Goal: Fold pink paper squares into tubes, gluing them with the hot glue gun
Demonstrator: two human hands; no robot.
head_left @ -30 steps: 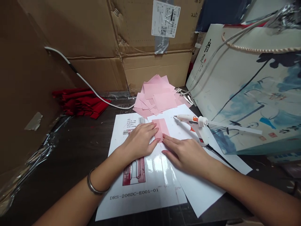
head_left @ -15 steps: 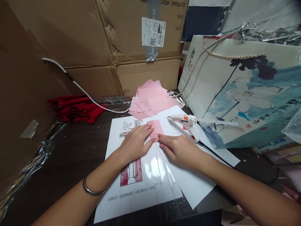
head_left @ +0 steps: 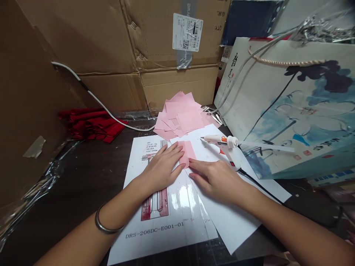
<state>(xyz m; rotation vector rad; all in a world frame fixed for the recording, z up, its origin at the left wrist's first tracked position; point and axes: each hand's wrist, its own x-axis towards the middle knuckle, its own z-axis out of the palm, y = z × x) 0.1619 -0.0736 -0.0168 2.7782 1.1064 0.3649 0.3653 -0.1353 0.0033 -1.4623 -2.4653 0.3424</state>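
- Your left hand (head_left: 163, 166) lies almost flat, palm down, fingers long and close together, their tips pressing on the folded pink piece (head_left: 190, 147); the thumb stands a little apart, its tip by the piece's near edge.
- Your right hand (head_left: 217, 177) is loosely extended, fingertips on the pink piece's near right edge, thumb spread lower over the paper.
- The pink piece lies on white paper in front of you, between both hands, near the pile of pink sheets (head_left: 190, 118).
- Your left fingers hide the piece's left part, so you cannot tell how its layers meet there; your left hand also covers part of the printed sheet (head_left: 194, 231).
- Both your forearms run out of the picture at the bottom and right.
- To your right, the glue gun (head_left: 231, 151) rests near your right hand, its nozzle pointing toward the pink piece; the paper bag (head_left: 266, 92) bounds that side.
- Cardboard (head_left: 180, 83) walls the far side; to your left, dark bench (head_left: 83, 173) surface stretches toward more cardboard.
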